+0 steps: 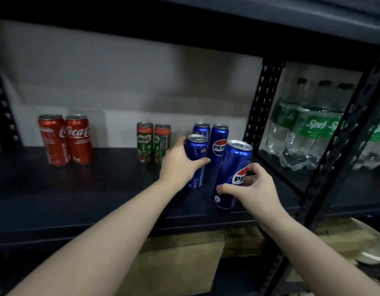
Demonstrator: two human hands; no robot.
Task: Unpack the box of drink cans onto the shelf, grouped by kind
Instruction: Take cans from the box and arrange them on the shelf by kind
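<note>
On the dark shelf [78,189] stand two red Coca-Cola cans [76,139] at the left and two green Milo cans [145,142] in the middle. Two blue Pepsi cans [219,142] stand upright at the back right. My left hand [180,163] is wrapped around a third Pepsi can [196,146], which stands on the shelf in front of them. My right hand [255,189] grips a fourth Pepsi can [231,167], tilted, its base at the shelf near the front edge.
A black perforated upright post [263,99] bounds the shelf bay on the right. Beyond it stand several clear Sprite bottles [308,133]. Under the shelf sit brown cardboard boxes [180,265] and a white bowl [374,246] at the lower right.
</note>
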